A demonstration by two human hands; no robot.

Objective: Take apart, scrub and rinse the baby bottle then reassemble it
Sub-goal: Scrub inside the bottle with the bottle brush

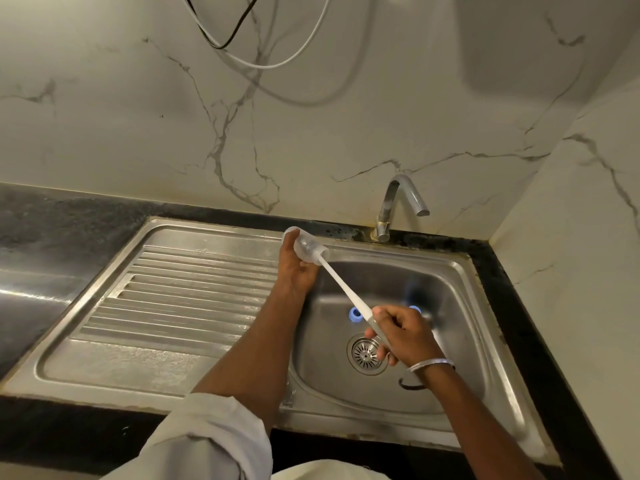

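My left hand (296, 270) grips the clear baby bottle body (306, 245), tilted with its mouth toward the lower right, above the left rim of the sink basin (450, 271). My right hand (403, 332) holds the white handle of a bottle brush (346, 291); the brush head is inside the bottle. On the basin floor lies a blue bottle ring (355, 315), partly behind the brush handle. A second blue piece (415, 309) peeks out behind my right hand, mostly hidden.
A steel tap (398, 202) stands behind the basin, with no water visible. The ribbed draining board (180, 296) lies to the left, the drain strainer (366, 353) below my right hand. Dark counter surrounds the sink. Cables (242, 46) hang on the marble wall.
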